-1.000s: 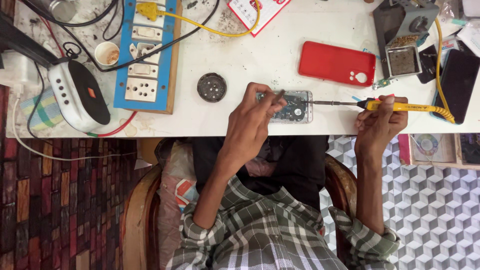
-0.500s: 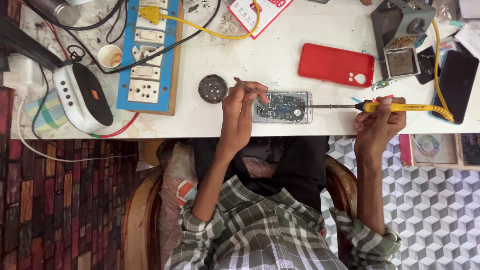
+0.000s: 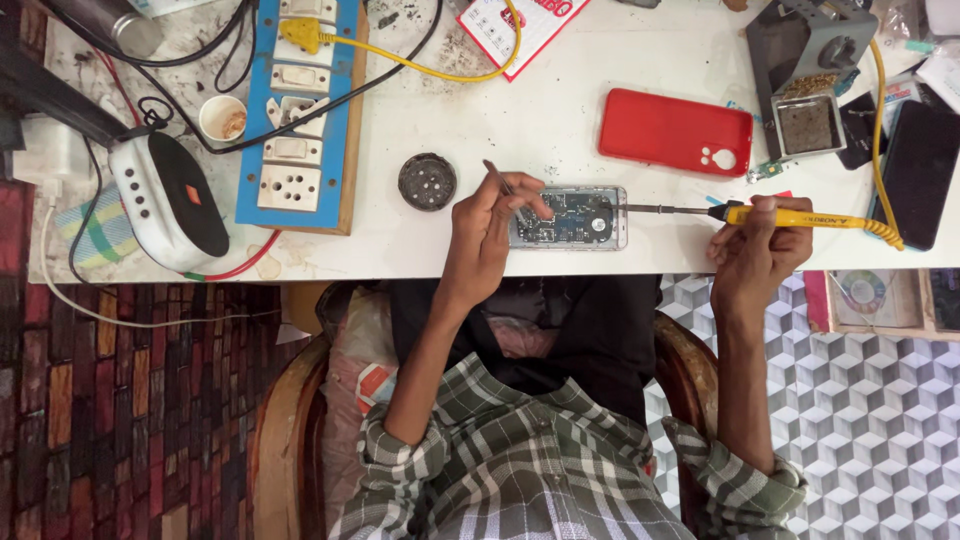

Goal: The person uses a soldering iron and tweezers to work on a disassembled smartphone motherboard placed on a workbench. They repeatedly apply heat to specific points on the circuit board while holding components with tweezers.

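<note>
Two hands on the job: left hand (image 3: 488,235) pinches tweezers (image 3: 503,186) over the opened phone (image 3: 568,217) at the table (image 3: 520,120) edge; right hand (image 3: 757,250) wraps the iron (image 3: 790,216). I'd keep the tip steady, touching one joint only

Yellow-handled soldering iron (image 3: 790,216), bright red phone case (image 3: 675,131), blue wooden switch board (image 3: 298,110), white tabletop (image 3: 560,100), green-and-white plaid shirt (image 3: 540,470), grey cube-pattern floor (image 3: 880,420).
</note>
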